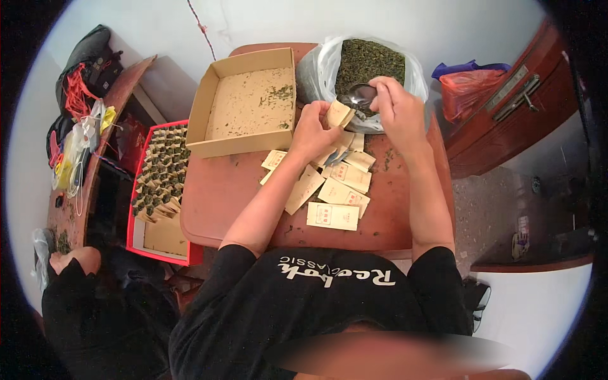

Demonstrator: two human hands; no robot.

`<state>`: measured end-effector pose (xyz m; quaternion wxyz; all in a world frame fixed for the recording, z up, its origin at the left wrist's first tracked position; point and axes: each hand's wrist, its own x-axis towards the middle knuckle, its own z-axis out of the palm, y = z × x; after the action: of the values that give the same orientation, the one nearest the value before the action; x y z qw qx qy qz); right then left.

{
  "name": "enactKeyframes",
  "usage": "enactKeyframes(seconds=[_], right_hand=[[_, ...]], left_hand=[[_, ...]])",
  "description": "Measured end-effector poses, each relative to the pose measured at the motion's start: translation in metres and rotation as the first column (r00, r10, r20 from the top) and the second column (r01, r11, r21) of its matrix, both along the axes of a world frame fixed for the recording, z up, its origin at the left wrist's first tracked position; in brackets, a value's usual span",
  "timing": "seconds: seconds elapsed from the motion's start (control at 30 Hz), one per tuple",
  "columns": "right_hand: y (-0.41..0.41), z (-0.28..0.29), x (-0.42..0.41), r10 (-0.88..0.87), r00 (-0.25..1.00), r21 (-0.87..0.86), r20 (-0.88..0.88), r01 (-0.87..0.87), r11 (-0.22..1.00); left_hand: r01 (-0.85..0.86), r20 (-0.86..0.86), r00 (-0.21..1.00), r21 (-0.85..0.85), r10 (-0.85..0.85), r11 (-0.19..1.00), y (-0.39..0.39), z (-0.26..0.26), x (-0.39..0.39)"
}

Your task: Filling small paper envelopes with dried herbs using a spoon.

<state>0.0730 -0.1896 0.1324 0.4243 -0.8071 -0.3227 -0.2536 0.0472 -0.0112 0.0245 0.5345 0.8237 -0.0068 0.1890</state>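
My left hand pinches a small kraft paper packet with its mouth turned up and to the right. In my right hand is a metal spoon, its bowl close to that mouth. Whether the spoon carries anything is hard to see. Just behind both hands stands a clear plastic bag full of dried, dark green leaves that look like tea. Several flat paper packets bearing red print lie scattered on the red-brown table under my forearms.
An open cardboard box with leaf crumbs sits at the table's back left. Left of the table, a red box holds rows of filled packets. A person sits at far left beside a cluttered side table. A door stands right.
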Motion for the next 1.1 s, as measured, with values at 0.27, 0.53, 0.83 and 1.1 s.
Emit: enactKeyframes(seconds=[0.27, 0.53, 0.83, 1.1], right_hand=[[-0.003, -0.024, -0.012, 0.090, 0.996, 0.040, 0.018, -0.090, 0.995], [-0.043, -0.042, -0.012, 0.160, 0.950, 0.651, -0.268, 0.056, 0.757], [-0.082, -0.097, 0.009, 0.138, 0.891, 0.700, -0.433, 0.237, 0.674], [-0.059, -0.104, 0.002, 0.075, 0.918, 0.543, -0.390, 0.163, 0.824]], left_hand=[[0.033, 0.036, 0.999, -0.041, -0.032, 0.999, -0.006, 0.001, 0.002], [0.151, 0.084, 0.987, -0.189, -0.137, 0.970, 0.007, 0.027, -0.023], [0.157, 0.117, 0.986, -0.453, -0.116, 0.878, 0.054, 0.050, -0.105], [-0.313, 0.057, 0.926, -0.434, 0.373, 0.845, 0.152, 0.035, -0.218]])
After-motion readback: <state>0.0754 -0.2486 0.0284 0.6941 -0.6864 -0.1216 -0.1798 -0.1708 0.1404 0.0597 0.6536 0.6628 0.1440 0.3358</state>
